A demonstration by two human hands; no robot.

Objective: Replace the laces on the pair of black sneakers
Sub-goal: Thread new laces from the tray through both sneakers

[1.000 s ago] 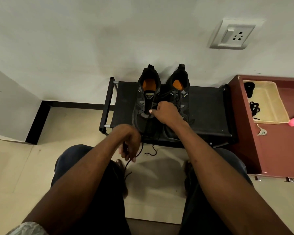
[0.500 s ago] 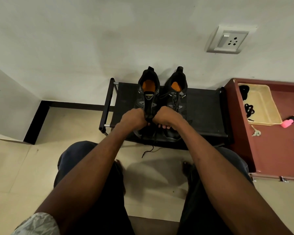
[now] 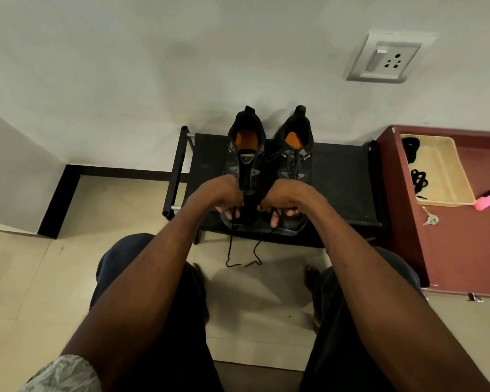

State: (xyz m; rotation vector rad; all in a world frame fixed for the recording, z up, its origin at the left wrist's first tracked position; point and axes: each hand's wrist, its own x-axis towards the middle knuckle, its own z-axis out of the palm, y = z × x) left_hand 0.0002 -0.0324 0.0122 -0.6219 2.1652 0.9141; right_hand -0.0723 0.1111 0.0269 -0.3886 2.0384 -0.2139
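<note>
Gripping one end each of a thin black shoelace (image 3: 230,251), our left hand (image 3: 220,193) and right hand (image 3: 284,198) curl their fingers over the toe of the left black mesh sneaker (image 3: 246,154) on the low black rack (image 3: 343,182); the laced second sneaker (image 3: 294,154) stands just beside it.

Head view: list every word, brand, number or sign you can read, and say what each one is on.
None can be read.
Left sneaker: small white marks on collar and tongue, too blurred.
Right sneaker: small white print on both collar sides, too small.
Wall socket: no visible print.
</note>
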